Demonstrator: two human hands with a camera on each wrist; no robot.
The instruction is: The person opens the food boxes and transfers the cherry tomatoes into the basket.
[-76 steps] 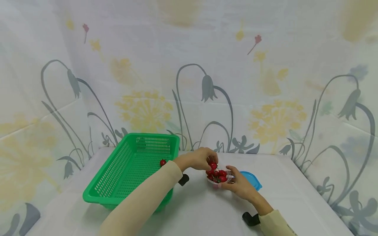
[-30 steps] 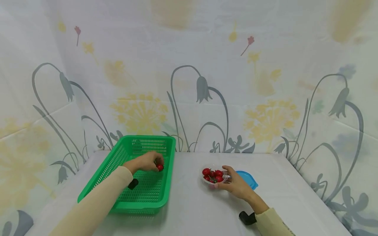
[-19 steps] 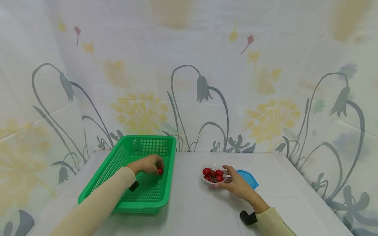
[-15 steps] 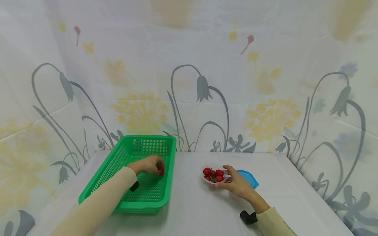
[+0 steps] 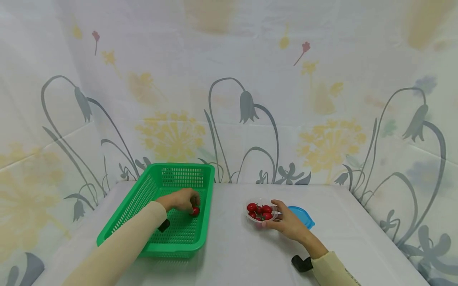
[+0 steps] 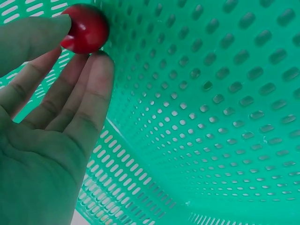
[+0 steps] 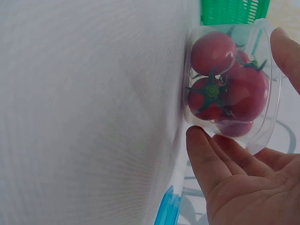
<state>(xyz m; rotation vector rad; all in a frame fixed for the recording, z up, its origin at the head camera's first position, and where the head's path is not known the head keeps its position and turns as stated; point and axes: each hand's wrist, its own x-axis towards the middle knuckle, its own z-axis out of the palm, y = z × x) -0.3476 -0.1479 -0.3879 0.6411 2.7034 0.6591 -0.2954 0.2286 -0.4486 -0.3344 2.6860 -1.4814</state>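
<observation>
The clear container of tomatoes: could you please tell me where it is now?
In the head view, the clear container is just right of centre, between the green basket and the blue lid, with the right hand holding its right side.

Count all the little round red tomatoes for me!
7 that I can see: one round red tomato held by the left hand inside the green plastic basket; six others in the clear plastic tub the right hand holds. More may hide underneath.
</observation>
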